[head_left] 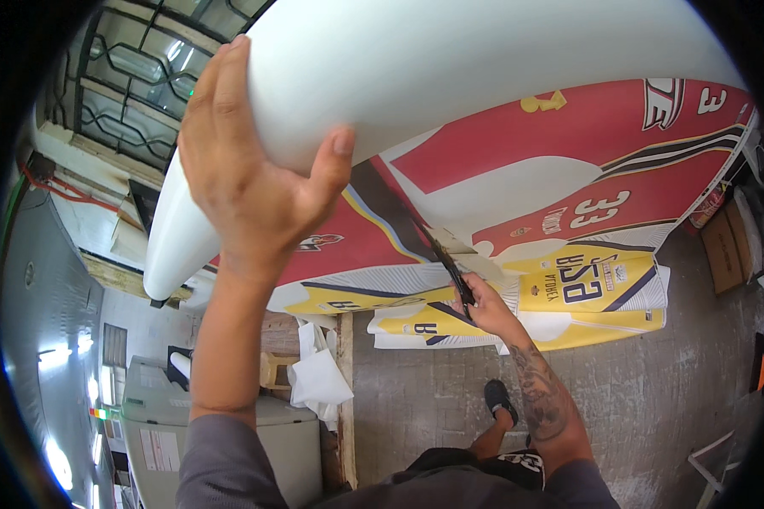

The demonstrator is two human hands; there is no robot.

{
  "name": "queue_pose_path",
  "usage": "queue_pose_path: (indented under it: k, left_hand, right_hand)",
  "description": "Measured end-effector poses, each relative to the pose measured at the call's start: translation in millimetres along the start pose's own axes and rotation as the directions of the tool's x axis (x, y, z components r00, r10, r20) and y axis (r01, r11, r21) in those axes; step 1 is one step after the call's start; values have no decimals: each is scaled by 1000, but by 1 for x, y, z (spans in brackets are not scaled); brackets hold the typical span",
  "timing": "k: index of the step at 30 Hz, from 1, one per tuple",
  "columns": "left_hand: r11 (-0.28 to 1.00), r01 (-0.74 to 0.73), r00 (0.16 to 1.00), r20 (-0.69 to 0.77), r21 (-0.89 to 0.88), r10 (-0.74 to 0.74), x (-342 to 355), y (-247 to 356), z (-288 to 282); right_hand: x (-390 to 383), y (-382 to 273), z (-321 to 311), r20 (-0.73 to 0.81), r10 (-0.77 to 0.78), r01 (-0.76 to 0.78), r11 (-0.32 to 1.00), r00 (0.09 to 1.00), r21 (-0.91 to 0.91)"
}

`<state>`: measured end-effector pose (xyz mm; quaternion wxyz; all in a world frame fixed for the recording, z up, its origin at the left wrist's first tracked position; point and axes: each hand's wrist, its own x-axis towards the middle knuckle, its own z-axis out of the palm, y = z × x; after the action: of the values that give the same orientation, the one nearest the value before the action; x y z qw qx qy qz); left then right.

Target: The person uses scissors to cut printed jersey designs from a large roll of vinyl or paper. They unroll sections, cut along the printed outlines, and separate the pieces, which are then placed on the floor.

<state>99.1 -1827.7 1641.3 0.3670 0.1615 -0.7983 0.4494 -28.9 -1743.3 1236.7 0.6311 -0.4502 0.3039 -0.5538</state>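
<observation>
My left hand (250, 170) lies on a large white roll of sheet material (484, 38) at the top, fingers stretched over its surface, thumb apart. Hanging from the roll is a sheet printed with red jersey panels (526, 131) and, lower down, yellow panels (598, 331), folded at the bottom. My right hand (484, 301) is closed on the handles of black scissors (450, 267), whose blades point up-left into a slit in the sheet between red panels, where a narrow pale edge curls. The blade tips are hard to make out.
A grilled window (127, 85) is at upper left. A grey machine (280, 450) stands at lower left beside white material (318, 382). Cardboard boxes (721, 250) sit at right, near a white metal frame (709, 458) on the worn floor. My foot (501, 399) shows below the sheet.
</observation>
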Motion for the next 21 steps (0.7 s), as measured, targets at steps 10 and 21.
queue_pose_path:
  k: [10, 21]
  left_hand:
    - [781, 579, 767, 483, -236, -423, 64, -43, -8]
    - [922, 381, 924, 73, -75, -376, 22, 14, 1]
  right_hand:
    - [-18, 5, 14, -17, -77, 77, 996, 997, 43]
    - [-55, 88, -10, -72, 40, -26, 983, 997, 180]
